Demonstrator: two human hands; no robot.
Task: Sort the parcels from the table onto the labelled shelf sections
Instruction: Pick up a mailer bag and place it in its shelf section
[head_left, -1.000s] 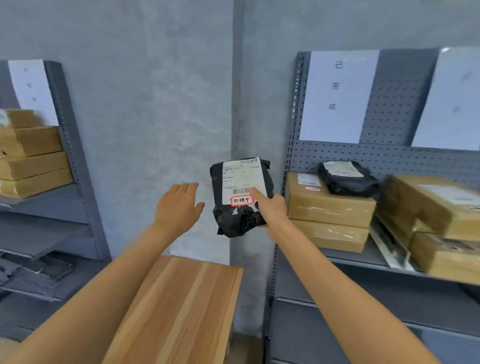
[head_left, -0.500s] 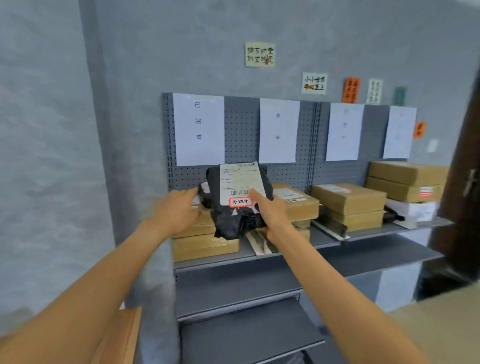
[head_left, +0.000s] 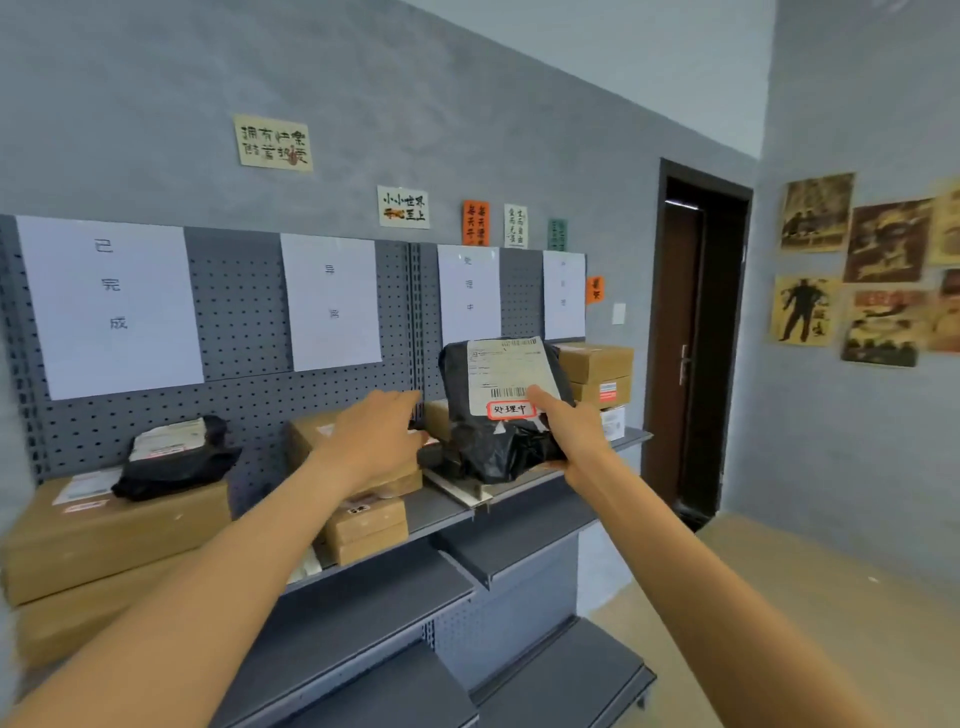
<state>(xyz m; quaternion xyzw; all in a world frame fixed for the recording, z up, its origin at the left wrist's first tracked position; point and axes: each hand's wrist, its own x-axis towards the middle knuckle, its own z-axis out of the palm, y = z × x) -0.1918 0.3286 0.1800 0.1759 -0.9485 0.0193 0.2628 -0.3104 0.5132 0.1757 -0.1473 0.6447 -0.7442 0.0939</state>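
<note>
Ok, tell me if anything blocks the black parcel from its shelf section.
Nothing visible does. The right hand holds the black parcel upright, just in front of the shelf under the third sign. Boxes sit further right; the left hand hovers beside it.

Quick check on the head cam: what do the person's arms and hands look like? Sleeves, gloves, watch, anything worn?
Both forearms are bare right to the bottom edge of the frame, with no sleeve showing. The left hand and right hand are bare too: no gloves, watch, ring, band or markings visible. Anything above the forearms is out of view.
</note>
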